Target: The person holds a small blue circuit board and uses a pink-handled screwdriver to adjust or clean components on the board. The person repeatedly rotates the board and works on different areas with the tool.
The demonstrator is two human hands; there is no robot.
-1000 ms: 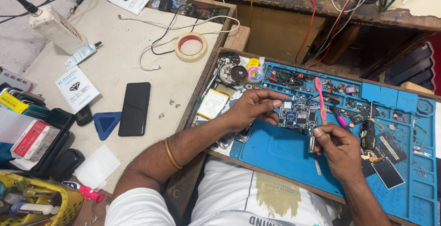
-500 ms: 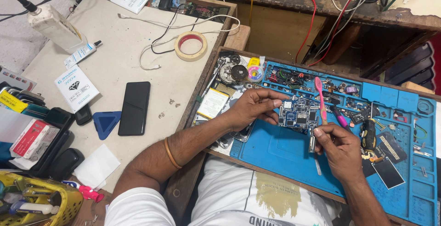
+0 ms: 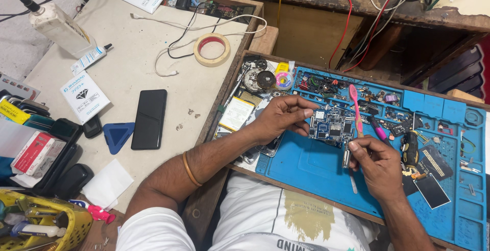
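Little changed since a second ago: circuit board (image 3: 331, 127) still pinched by left hand (image 3: 279, 118); pink toothbrush (image 3: 356, 109) apparently still gripped by right hand (image 3: 376, 164); brushing ongoing.

We are at a phone-repair workshop: a blue repair mat (image 3: 316, 166) strewn with small parts and a bare circuit board (image 3: 331, 127) at centre right, tape roll (image 3: 212, 49), glue bottle (image 3: 57, 25) and cables upper left on the desk (image 3: 127, 52).

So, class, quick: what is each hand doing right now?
Left hand: fingers closed on the edge of the circuit board, steadying it.
Right hand: closed on a pink toothbrush.
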